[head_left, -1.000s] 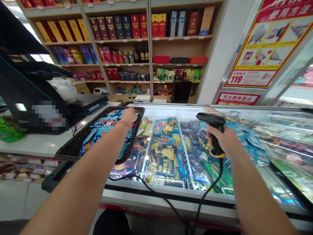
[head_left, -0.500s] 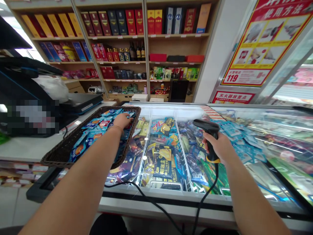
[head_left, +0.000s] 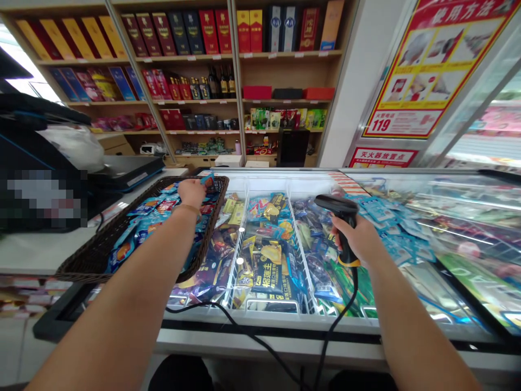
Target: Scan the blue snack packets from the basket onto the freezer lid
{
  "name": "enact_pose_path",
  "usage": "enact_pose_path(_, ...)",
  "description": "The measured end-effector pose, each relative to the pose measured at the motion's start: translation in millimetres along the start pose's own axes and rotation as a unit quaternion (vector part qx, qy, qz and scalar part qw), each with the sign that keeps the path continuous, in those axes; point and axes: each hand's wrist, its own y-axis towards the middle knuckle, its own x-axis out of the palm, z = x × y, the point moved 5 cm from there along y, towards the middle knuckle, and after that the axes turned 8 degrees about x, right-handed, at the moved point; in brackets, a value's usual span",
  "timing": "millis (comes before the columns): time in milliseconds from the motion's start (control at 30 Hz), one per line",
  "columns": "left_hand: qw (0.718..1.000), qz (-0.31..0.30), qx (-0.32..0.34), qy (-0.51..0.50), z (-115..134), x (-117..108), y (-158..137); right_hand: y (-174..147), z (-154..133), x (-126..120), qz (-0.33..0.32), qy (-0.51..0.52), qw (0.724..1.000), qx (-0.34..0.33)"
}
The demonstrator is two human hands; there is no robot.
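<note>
My left hand (head_left: 192, 194) is closed on a small blue snack packet (head_left: 207, 180), raised just above the far right corner of a dark brown wicker basket (head_left: 77, 267). Several more blue packets (head_left: 147, 208), and a red one among them, lie loose in that basket. Wrapped round the handle of a black barcode scanner (head_left: 337, 205) is my right hand (head_left: 350, 237). The scanner is held over the freezer, its head pointing left. From its handle a black cable (head_left: 334, 329) runs down and loops past the freezer's front edge.
A chest freezer (head_left: 260, 324) with white wire dividers holds wrapped ice creams (head_left: 266, 266). Blue packets (head_left: 396, 228) lie on its glass at right. A black checkout machine (head_left: 36, 157) and scale (head_left: 134, 168) stand at left. Shelves (head_left: 183, 57) with boxes and bottles line the back.
My left hand has lifted a blue packet out of the pile, its fingers now closed on it. The scanner stays in my right hand. The whole view has shifted slightly.
</note>
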Motion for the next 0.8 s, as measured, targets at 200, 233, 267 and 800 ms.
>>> enact_pose_path(200, 0.949, 0.072, -0.069, -0.298, 38.4, -7.9, -26.0, -4.3, -2.0, 1.7, -0.006, 0.003, 1.0, -0.001)
enact_pose_path(233, 0.941, 0.069, -0.067, -0.324, 49.4, -7.3, -32.9, -4.7, -2.0, 2.0, -0.008, 0.004, 1.0, -0.001)
enact_pose_path(267, 0.934, 0.063, -0.064, -0.347, 60.5, -5.6, -40.3, -5.0, -2.0, 2.2, -0.009, 0.005, 1.0, -0.001)
enact_pose_path(800, 0.835, -0.077, -0.089, -0.538, 111.4, 127.1, -185.5, -12.2, -3.4, 12.5, -0.023, -0.012, 0.999, -0.036)
